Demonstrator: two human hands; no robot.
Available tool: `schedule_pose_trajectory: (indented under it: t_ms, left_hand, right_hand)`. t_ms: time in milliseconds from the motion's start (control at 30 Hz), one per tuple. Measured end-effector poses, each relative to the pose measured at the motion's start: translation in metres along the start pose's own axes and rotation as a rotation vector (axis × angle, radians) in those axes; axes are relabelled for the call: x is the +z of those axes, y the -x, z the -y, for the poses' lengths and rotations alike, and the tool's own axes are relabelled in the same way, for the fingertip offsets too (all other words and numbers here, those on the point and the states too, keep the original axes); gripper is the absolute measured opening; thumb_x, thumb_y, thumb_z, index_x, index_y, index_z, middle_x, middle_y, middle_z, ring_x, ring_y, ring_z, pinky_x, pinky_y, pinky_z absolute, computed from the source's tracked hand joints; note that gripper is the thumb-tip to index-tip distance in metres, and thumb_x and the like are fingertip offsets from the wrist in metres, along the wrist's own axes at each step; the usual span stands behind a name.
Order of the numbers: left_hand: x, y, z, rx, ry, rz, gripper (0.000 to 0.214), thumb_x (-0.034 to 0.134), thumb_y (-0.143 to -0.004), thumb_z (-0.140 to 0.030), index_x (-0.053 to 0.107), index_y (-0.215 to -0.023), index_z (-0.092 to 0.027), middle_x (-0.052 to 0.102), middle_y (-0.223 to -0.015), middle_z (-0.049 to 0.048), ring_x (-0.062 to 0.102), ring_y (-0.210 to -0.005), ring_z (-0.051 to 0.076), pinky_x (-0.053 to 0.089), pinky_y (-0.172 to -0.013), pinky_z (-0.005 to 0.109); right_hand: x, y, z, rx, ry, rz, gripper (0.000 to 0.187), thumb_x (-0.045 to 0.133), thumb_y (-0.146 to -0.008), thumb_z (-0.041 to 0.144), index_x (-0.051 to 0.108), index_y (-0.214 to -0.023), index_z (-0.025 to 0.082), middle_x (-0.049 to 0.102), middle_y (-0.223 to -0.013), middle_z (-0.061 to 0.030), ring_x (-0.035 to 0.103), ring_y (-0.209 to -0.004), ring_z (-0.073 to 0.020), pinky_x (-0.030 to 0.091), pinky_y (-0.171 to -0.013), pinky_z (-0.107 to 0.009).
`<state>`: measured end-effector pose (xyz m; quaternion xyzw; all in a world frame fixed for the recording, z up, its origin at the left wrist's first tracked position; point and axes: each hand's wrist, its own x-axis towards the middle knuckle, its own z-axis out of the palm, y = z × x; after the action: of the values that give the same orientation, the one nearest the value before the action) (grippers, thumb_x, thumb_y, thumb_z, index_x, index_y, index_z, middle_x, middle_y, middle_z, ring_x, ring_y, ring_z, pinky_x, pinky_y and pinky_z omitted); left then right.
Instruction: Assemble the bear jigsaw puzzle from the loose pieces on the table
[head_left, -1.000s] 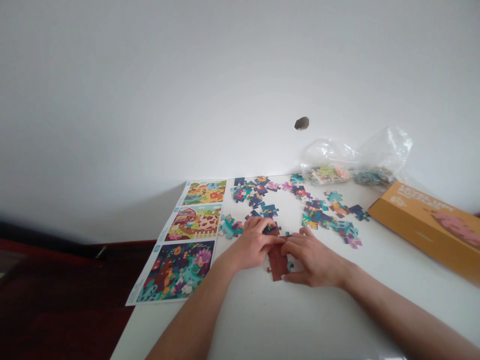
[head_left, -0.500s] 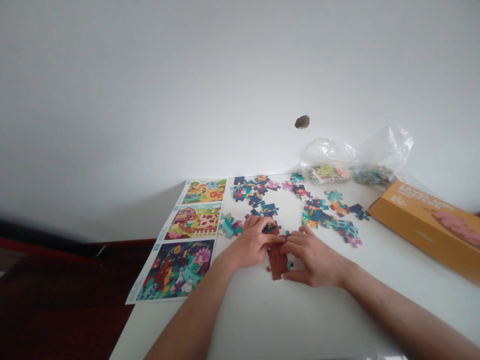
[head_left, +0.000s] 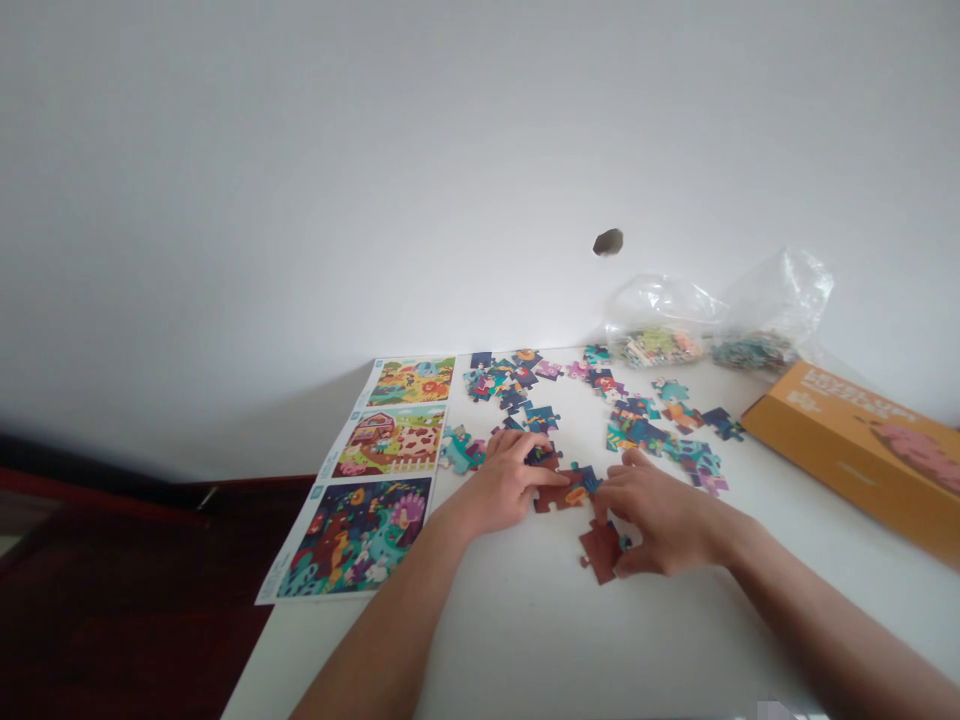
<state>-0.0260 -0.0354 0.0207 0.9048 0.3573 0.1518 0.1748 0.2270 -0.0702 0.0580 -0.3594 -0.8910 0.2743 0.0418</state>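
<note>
My left hand [head_left: 510,485] lies on the white table [head_left: 517,640], its fingertips pressing on a reddish-brown jigsaw piece [head_left: 556,497] that joins a small dark blue and teal piece [head_left: 583,479]. My right hand [head_left: 660,522] is to the right of it. Its thumb and fingers pinch a second brown jigsaw piece [head_left: 600,550] at the table surface. Loose, colourful jigsaw pieces [head_left: 634,432] lie scattered just beyond both hands, some overlapping. Part of the left hand's grip is hidden behind its fingers.
A sheet of cartoon puzzle pictures [head_left: 386,480] lies along the table's left edge. Two clear plastic bags of pieces [head_left: 757,325] sit at the back right beside an orange box [head_left: 855,450]. Dark red floor [head_left: 112,600] lies below the table's left edge.
My right hand has moved right and slightly down, carrying a brown piece away from the left hand. Another brown piece now shows under my left fingertips.
</note>
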Motion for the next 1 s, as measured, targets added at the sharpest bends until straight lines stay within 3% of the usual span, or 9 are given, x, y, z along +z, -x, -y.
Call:
schedule_pose_trajectory:
  t_ms: [133, 433, 600, 800, 1000]
  left_hand:
    - [-0.002, 0.001, 0.005, -0.012, 0.010, -0.006, 0.050, 0.050, -0.086, -0.002, 0.075, -0.107, -0.040, 0.052, -0.129, 0.0023, 0.046, -0.118, 0.025, 0.035, -0.107, 0.047]
    - [-0.012, 0.007, -0.002, 0.057, 0.075, 0.084, 0.054, 0.048, -0.079, 0.004, 0.078, -0.093, -0.039, 0.058, -0.114, 0.0015, 0.052, -0.109, 0.020, 0.035, -0.104, 0.043]
    - [-0.012, 0.007, -0.007, 0.097, 0.104, 0.127, 0.040, 0.051, -0.087, -0.006, 0.076, -0.103, -0.034, 0.061, -0.106, 0.0029, 0.056, -0.099, 0.018, 0.035, -0.102, 0.042]
    - [-0.005, 0.007, -0.010, 0.054, 0.090, 0.067, 0.023, 0.073, -0.082, -0.033, 0.076, -0.104, -0.034, 0.055, -0.120, 0.0052, 0.047, -0.116, 0.026, 0.033, -0.107, 0.045]
    - [-0.006, 0.007, -0.011, 0.124, 0.113, 0.148, 0.025, 0.077, -0.077, -0.027, 0.077, -0.101, -0.035, 0.056, -0.118, 0.0026, 0.052, -0.112, 0.023, 0.030, -0.111, 0.044]
  right_hand:
    - [-0.003, 0.008, -0.016, 0.123, 0.065, 0.012, 0.033, 0.083, -0.058, 0.033, 0.061, -0.080, 0.022, 0.068, -0.077, 0.0012, 0.062, -0.076, -0.0218, 0.032, -0.082, -0.036]
    - [-0.009, 0.014, -0.042, 0.216, 0.082, -0.041, 0.024, 0.073, -0.070, 0.029, 0.056, -0.085, 0.022, 0.068, -0.077, 0.0001, 0.060, -0.073, -0.0215, 0.033, -0.082, -0.038]
    - [-0.005, 0.009, -0.040, 0.214, 0.108, -0.086, 0.022, 0.069, -0.072, 0.024, 0.058, -0.090, 0.022, 0.067, -0.082, -0.0032, 0.057, -0.076, -0.0218, 0.034, -0.077, -0.036]
    - [-0.002, 0.007, -0.040, 0.199, 0.106, -0.124, 0.022, 0.066, -0.078, 0.029, 0.060, -0.098, 0.021, 0.066, -0.084, -0.0040, 0.057, -0.079, -0.0212, 0.035, -0.075, -0.033]
    - [-0.001, 0.005, -0.042, 0.229, 0.105, -0.159, 0.023, 0.064, -0.079, 0.027, 0.060, -0.100, 0.021, 0.067, -0.087, -0.0047, 0.058, -0.075, -0.0195, 0.034, -0.066, -0.030]
